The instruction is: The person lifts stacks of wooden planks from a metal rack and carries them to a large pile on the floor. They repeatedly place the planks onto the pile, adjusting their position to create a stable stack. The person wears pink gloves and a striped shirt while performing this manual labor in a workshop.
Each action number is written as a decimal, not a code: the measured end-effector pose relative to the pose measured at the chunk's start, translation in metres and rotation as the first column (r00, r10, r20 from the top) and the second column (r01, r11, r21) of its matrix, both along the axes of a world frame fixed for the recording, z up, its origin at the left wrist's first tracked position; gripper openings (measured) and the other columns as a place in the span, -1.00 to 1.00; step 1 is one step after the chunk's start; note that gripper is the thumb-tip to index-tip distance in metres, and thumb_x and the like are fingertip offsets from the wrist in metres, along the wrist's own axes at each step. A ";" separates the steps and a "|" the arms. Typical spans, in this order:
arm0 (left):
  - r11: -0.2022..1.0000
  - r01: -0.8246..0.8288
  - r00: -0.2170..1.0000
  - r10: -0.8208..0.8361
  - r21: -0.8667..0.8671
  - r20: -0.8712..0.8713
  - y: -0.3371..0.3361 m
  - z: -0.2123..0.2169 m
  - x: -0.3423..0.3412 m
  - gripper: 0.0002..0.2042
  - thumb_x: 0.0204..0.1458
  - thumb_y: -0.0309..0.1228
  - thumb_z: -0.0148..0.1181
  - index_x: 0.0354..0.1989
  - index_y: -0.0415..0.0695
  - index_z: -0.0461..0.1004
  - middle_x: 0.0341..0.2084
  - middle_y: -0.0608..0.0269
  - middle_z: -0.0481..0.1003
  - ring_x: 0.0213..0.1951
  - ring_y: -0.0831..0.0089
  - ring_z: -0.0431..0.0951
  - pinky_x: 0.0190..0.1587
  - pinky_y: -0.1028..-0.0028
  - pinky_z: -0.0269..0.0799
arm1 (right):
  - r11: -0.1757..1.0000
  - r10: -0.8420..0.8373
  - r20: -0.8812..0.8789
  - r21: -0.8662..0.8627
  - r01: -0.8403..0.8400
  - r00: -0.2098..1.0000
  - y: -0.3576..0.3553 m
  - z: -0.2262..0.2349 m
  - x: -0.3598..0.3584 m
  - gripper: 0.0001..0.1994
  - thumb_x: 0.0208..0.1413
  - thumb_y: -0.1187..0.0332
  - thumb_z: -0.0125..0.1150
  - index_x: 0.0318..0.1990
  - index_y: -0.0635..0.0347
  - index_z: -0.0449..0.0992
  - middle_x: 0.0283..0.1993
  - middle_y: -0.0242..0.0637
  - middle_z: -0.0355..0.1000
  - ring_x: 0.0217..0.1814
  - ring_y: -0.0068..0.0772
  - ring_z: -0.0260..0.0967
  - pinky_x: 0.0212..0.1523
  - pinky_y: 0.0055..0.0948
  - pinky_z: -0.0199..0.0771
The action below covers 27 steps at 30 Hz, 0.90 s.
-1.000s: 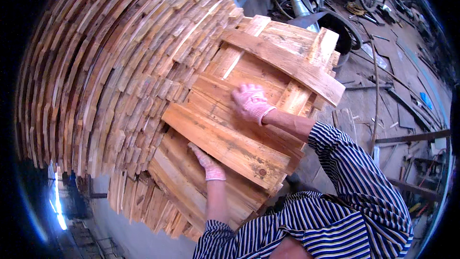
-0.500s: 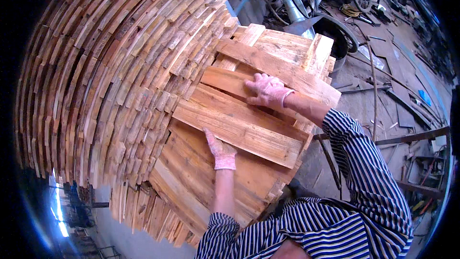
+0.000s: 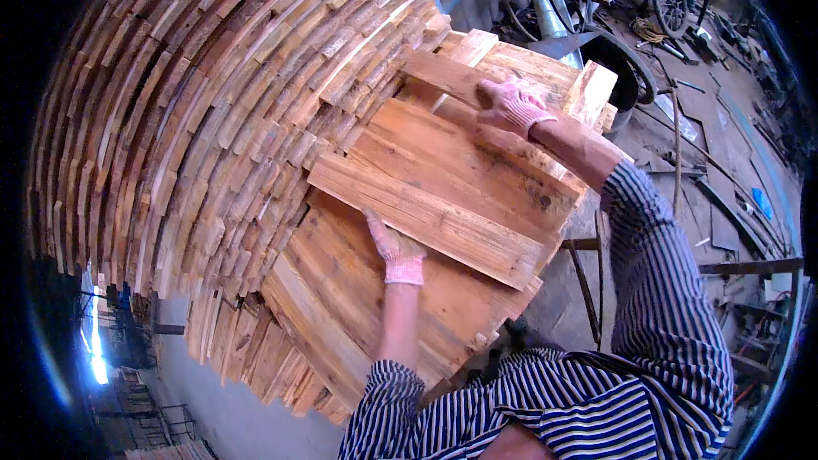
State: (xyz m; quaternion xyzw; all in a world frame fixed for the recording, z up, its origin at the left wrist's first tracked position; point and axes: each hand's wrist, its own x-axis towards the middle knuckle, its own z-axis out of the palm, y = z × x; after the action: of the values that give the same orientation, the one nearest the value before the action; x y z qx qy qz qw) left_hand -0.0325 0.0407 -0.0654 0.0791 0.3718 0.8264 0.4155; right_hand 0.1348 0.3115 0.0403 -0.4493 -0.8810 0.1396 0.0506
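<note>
A loose light-brown wooden plank [image 3: 434, 226] slants across the top of a board stack. Along its near edge, my left hand [image 3: 398, 254] in a pink knit glove grips it, thumb showing and the other fingers hidden beneath. Farther off, my right hand [image 3: 513, 109], gloved alike, is closed over a second wooden plank [image 3: 443, 77] near the far side of the stack. Part of another board [image 3: 456, 111] shows beside and below this hand. Between the two planks lies a layer of broad orange-brown boards [image 3: 469, 166].
At left rises a tall curving stack of wooden boards [image 3: 196, 119], ends toward me. Several shorter pieces [image 3: 247, 345] jut out at lower left. Beyond the stack are a dark round tub [image 3: 626, 77], a wheel [image 3: 671, 2] and scattered metal scrap. A metal bar [image 3: 750, 267] crosses at right.
My right hand has moved away from me, and the board under it has shifted to the far side, baring more of the layer below. My left hand has stayed at the near plank.
</note>
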 end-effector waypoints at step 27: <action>0.585 -0.231 -0.786 -0.583 -0.777 -0.206 0.097 0.096 0.025 0.21 -0.35 0.30 0.51 0.53 0.04 0.08 0.41 -0.03 0.24 0.47 0.02 0.15 0.49 -0.09 -0.05 | 0.912 0.409 -0.210 0.075 -0.403 0.888 0.019 -0.074 -0.006 -0.52 0.28 -0.11 0.05 0.25 -0.16 0.46 0.07 0.15 0.43 0.11 0.26 0.44 0.06 0.11 0.49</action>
State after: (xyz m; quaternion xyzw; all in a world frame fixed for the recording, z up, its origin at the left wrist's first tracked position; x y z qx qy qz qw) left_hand -0.0072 0.1376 0.0310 0.7761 0.6063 -0.1309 0.1142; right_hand 0.1291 0.3306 -0.0332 -0.2362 -0.9461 0.1833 0.1247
